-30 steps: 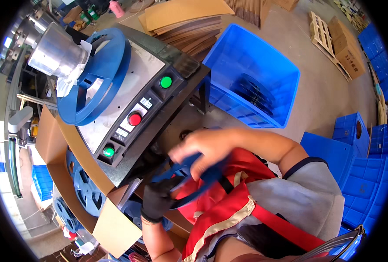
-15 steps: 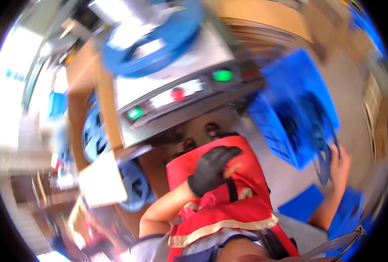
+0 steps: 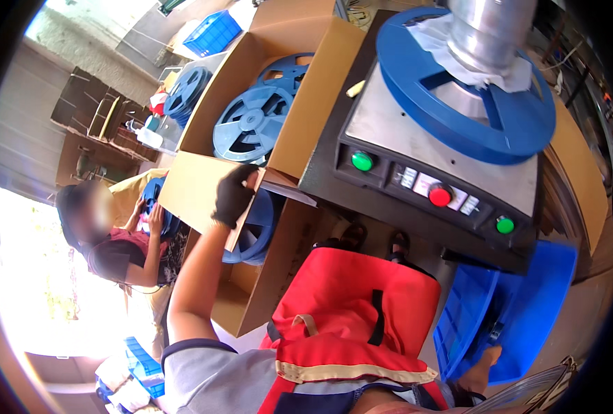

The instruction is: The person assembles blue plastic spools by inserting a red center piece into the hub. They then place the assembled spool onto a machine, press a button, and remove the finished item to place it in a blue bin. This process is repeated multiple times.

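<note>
My left hand (image 3: 233, 198), in a black glove that leaves a fingertip bare, is at the edge of a cardboard box flap (image 3: 195, 185), its fingers bent over that edge. Right below the flap, blue plastic reels (image 3: 257, 231) stand in a lower cardboard box (image 3: 246, 300). My right hand (image 3: 487, 357), ungloved, reaches into a blue crate (image 3: 538, 303) at the lower right; its fingers are hidden and dark parts lie near it. In front of me, a large blue reel (image 3: 417, 90) sits on a machine's metal top, under a metal cylinder (image 3: 489, 34) with white cloth around it.
The machine's front panel (image 3: 427, 190) has green and red buttons. An upper cardboard box (image 3: 320, 90) holds more blue reels (image 3: 253, 121). On the left another person (image 3: 130, 252) handles blue parts. Reels (image 3: 186, 90) are stacked on a far table, and flattened cardboard (image 3: 579, 172) leans at the right.
My view has swung left. My left hand has gone from in front of my red apron to the box flap. The right hand, earlier at a blue part by the crate's rim, is now lower in the crate.
</note>
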### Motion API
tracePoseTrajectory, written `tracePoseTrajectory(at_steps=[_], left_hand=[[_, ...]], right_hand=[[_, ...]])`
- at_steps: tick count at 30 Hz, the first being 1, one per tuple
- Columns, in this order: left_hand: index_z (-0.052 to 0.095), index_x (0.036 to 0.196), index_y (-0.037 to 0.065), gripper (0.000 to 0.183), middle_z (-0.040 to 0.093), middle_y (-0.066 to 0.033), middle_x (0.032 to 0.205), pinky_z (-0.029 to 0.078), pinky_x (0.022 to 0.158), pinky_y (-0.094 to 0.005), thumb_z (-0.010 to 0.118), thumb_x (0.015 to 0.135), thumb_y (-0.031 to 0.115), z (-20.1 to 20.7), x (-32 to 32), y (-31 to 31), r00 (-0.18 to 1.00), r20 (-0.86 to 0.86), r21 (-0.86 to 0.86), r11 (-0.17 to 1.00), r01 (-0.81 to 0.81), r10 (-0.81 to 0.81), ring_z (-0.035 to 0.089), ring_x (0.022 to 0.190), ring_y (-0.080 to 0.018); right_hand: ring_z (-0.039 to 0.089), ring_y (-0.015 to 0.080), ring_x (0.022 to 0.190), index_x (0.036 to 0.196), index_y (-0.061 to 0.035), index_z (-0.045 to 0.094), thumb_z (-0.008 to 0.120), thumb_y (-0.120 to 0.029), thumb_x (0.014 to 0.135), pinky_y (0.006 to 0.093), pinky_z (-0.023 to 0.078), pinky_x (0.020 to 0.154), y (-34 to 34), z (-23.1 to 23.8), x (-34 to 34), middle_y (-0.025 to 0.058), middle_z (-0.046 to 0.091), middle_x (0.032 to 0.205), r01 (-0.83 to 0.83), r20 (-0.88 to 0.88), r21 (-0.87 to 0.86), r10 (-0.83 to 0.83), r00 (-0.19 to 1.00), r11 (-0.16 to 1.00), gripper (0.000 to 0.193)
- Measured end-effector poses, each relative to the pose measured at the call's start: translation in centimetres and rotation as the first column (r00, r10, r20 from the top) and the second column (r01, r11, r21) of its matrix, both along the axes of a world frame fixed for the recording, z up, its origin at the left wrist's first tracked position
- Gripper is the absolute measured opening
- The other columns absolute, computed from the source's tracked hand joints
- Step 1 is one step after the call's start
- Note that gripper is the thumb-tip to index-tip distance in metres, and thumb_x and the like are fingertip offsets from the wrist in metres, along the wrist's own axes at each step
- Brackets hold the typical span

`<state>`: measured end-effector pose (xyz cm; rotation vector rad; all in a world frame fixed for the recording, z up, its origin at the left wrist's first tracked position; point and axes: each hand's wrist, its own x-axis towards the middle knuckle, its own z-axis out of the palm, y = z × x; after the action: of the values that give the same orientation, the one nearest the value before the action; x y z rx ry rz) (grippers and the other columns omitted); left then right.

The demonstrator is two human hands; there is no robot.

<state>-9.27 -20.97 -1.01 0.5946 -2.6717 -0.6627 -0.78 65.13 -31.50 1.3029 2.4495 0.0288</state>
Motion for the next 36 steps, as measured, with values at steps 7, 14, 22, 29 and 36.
tracePoseTrajectory(at_steps=[7, 14, 22, 29, 36], left_hand=[[0.069, 0.109, 0.010, 0.033, 0.068, -0.0168, 0.107, 0.050, 0.086, -0.0401, 0.068, 0.080, 0.026, -6.0, -10.0, -15.6, 0.689, 0.724, -0.103, 0.983, 0.152, -0.030, 0.064, 0.102, -0.0328], [0.069, 0.110, 0.011, 0.039, 0.066, -0.0161, 0.113, 0.048, 0.094, -0.0410, 0.063, 0.082, 0.036, -9.2, -12.3, -17.1, 0.377, 0.925, -0.182, 0.926, 0.330, 0.047, 0.062, 0.108, -0.0320], [0.066, 0.081, 0.010, 0.018, 0.067, -0.0133, 0.082, 0.049, 0.069, -0.0460, 0.070, 0.077, 0.027, 0.7, -8.3, -19.0, 0.972, 0.171, -0.465, 0.857, 0.221, -0.158, 0.065, 0.080, -0.0329], [0.060, 0.083, 0.015, 0.012, 0.047, -0.0042, 0.071, 0.047, 0.081, -0.0389, 0.063, 0.073, 0.018, 18.2, 2.6, -5.4, 0.867, -0.040, -0.952, 0.281, 0.117, -0.497, 0.055, 0.075, -0.0220], [0.067, 0.090, 0.007, 0.017, 0.058, -0.0019, 0.074, 0.053, 0.072, -0.0324, 0.066, 0.073, 0.011, 18.3, 14.7, 9.2, 0.514, -0.037, -0.927, 0.222, 0.303, -0.857, 0.059, 0.065, -0.0137]], right_hand=[[0.064, 0.0281, 0.097, 0.116, 0.0008, 0.060, 0.054, -0.004, 0.087, 0.0364, 0.050, 0.085, -0.5, 1.5, 2.4, 0.0201, 0.065, 0.109, -0.259, -0.478, -0.395, 0.043, 0.877, 0.881, 0.030], [0.065, 0.0336, 0.084, 0.096, 0.0026, 0.066, 0.056, -0.002, 0.087, 0.0385, 0.051, 0.076, -23.4, 14.0, -2.4, 0.0195, 0.067, 0.091, -0.734, -0.595, -0.306, 0.480, 0.645, 0.606, 0.015], [0.063, 0.0348, 0.080, 0.092, -0.0016, 0.067, 0.058, -0.002, 0.085, 0.0400, 0.049, 0.072, -35.8, 24.0, -7.0, 0.0164, 0.067, 0.088, -0.979, -0.683, -0.033, 0.710, 0.170, 0.203, 0.011], [0.064, 0.0345, 0.092, 0.104, 0.0014, 0.063, 0.069, 0.003, 0.074, 0.0404, 0.050, 0.084, -51.0, 37.0, -9.4, 0.0174, 0.066, 0.102, -0.970, -0.933, 0.240, 0.264, -0.243, -0.045, 0.030], [0.056, 0.0336, 0.113, 0.111, -0.0017, 0.063, 0.075, -0.005, 0.069, 0.0456, 0.037, 0.104, -56.3, 44.4, -1.3, 0.0148, 0.061, 0.119, -0.675, -0.971, -0.129, 0.230, -0.062, -0.726, 0.044]])
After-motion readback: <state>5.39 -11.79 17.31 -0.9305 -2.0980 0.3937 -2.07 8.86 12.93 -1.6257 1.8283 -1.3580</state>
